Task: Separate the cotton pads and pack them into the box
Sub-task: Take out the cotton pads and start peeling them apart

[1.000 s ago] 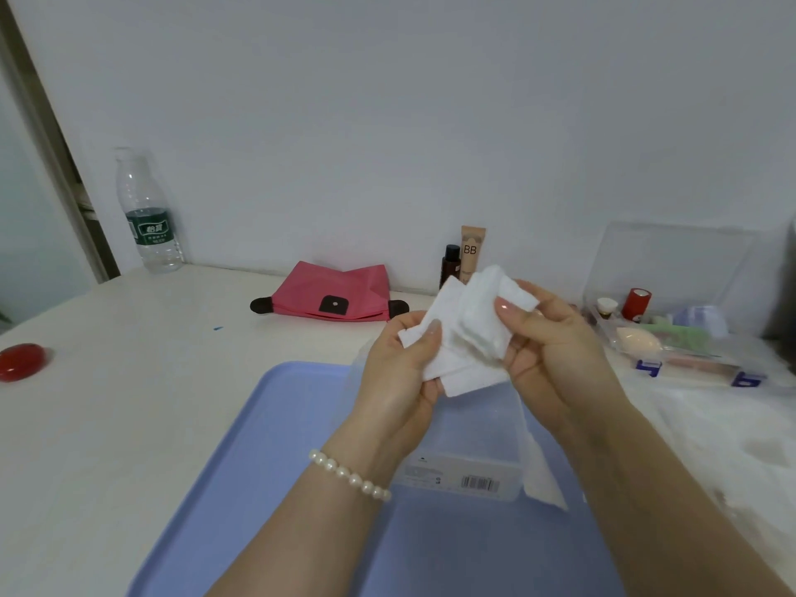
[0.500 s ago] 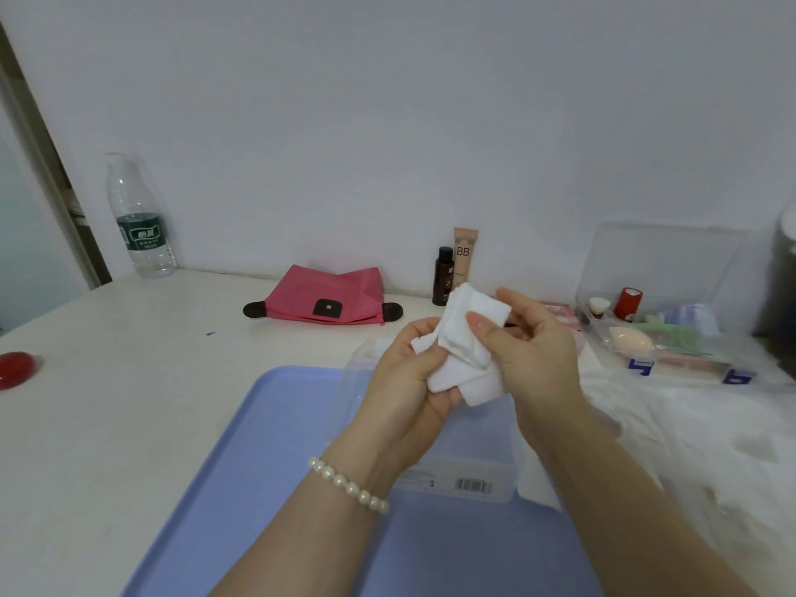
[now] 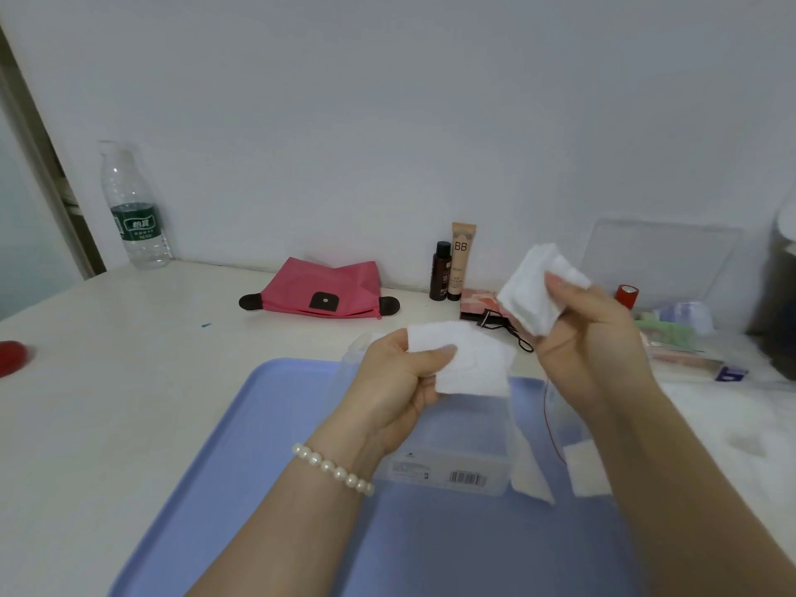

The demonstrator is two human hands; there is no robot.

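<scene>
My left hand (image 3: 396,381) pinches a single white cotton pad (image 3: 471,364) just above the clear plastic box (image 3: 456,445), which stands on a blue tray (image 3: 275,458). My right hand (image 3: 590,338) is raised to the right and grips a small stack of white cotton pads (image 3: 532,293). The two hands are apart, with a gap between the single pad and the stack. Two more loose pads (image 3: 586,469) lie on the tray by the box's right side, partly behind my right forearm.
A pink pouch (image 3: 323,290), a dark bottle (image 3: 440,271) and a BB tube (image 3: 461,260) stand by the wall. A water bottle (image 3: 133,209) is at far left, a red object (image 3: 10,357) at the left edge. A clear organiser (image 3: 676,321) with cosmetics sits right.
The hands, joined on one stack before, have pulled apart: the left now holds one pad lower down, and the right has lifted the remaining stack to the right.
</scene>
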